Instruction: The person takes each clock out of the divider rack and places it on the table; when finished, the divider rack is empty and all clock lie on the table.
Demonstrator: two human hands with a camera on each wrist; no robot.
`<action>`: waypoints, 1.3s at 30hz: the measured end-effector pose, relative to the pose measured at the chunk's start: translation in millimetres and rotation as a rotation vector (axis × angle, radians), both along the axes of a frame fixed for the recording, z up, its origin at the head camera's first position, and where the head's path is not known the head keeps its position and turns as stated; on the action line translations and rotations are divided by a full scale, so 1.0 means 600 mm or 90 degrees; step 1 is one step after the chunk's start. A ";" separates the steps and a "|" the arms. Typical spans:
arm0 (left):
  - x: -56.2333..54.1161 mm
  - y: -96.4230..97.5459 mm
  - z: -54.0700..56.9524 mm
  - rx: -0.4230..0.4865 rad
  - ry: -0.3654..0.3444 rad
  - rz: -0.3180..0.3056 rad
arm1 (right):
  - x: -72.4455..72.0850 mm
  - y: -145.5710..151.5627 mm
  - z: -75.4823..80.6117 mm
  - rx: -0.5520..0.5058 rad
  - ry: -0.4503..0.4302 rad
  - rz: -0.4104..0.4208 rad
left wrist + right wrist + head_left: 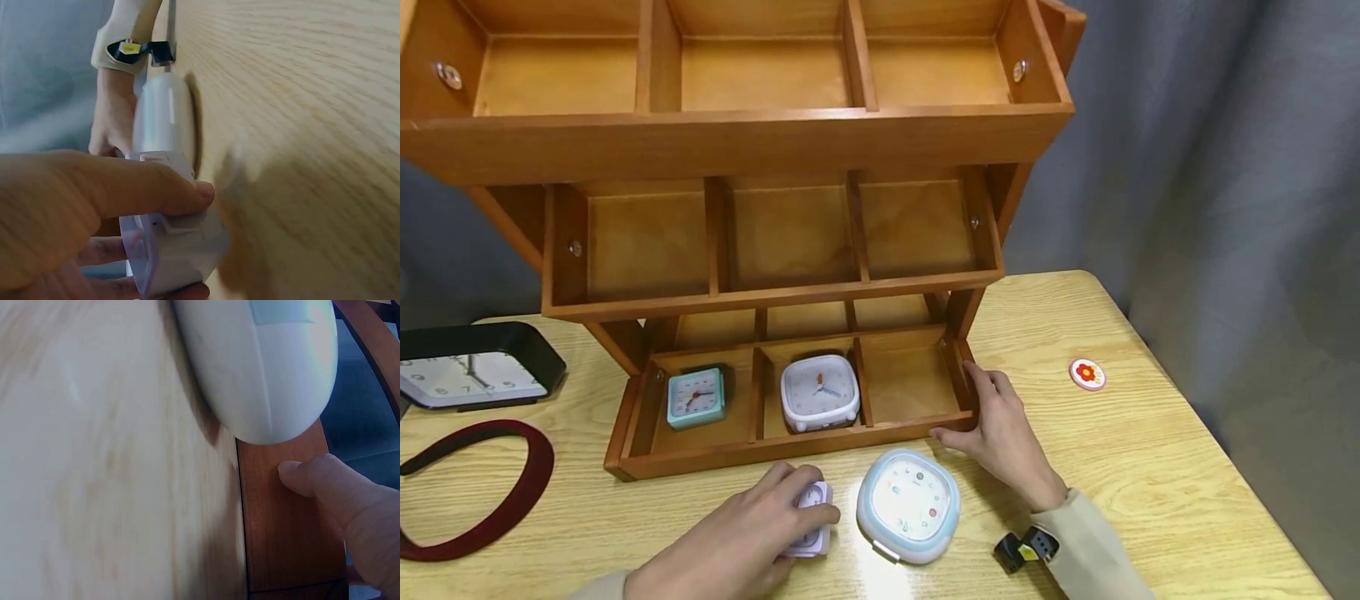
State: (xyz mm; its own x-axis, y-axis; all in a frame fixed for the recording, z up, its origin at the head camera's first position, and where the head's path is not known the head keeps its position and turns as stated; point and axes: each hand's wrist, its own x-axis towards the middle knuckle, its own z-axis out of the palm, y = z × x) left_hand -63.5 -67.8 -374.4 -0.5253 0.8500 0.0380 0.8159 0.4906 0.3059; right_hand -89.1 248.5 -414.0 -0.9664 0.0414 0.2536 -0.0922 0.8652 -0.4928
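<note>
My left hand (752,529) grips a small lilac alarm clock (811,521), fingers over its face; in the left wrist view the thumb presses on the clock's back (181,244). Just right of it a light-blue and white clock (909,506) lies face up on the table. My right hand (1007,433) is at the right front corner of the wooden shelf's bottom tray (722,457), thumb on the front board (281,531) and fingers at the side wall. In that tray sit a teal square clock (696,398) in the left compartment and a white clock (820,392) in the middle one.
Above the bottom tray rise the shelf's middle tier (775,296) and top tier (737,142), each divided into compartments. To the left are a black clock (475,367) and a dark red headband (520,492). A round flower badge (1087,374) lies on the right.
</note>
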 end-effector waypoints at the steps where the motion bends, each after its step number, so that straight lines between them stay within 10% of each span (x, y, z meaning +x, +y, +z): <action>1: -0.001 0.000 -0.005 0.003 -0.002 0.004 | 0.000 0.000 0.000 0.000 0.000 0.000; 14: -0.010 0.012 -0.038 -0.033 -0.016 0.010 | -0.004 0.002 0.003 0.003 0.001 -0.004; 24: -0.012 0.007 0.017 0.042 -0.029 0.108 | -0.008 0.000 0.002 0.003 0.019 0.006; 32: -0.081 0.037 0.050 0.097 0.084 0.184 | -0.009 -0.001 0.000 -0.003 0.019 0.008; 39: -0.146 0.079 0.042 0.040 -0.007 0.233 | -0.002 0.001 -0.005 0.000 0.013 0.005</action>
State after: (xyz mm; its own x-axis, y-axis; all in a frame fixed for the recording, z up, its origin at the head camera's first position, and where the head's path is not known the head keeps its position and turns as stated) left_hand -150.9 -20.4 -349.2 -0.7946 0.6022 0.0771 0.5866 0.7290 0.3526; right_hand -90.1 249.1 -416.7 -0.9613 0.0345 0.2735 -0.1088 0.8641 -0.4914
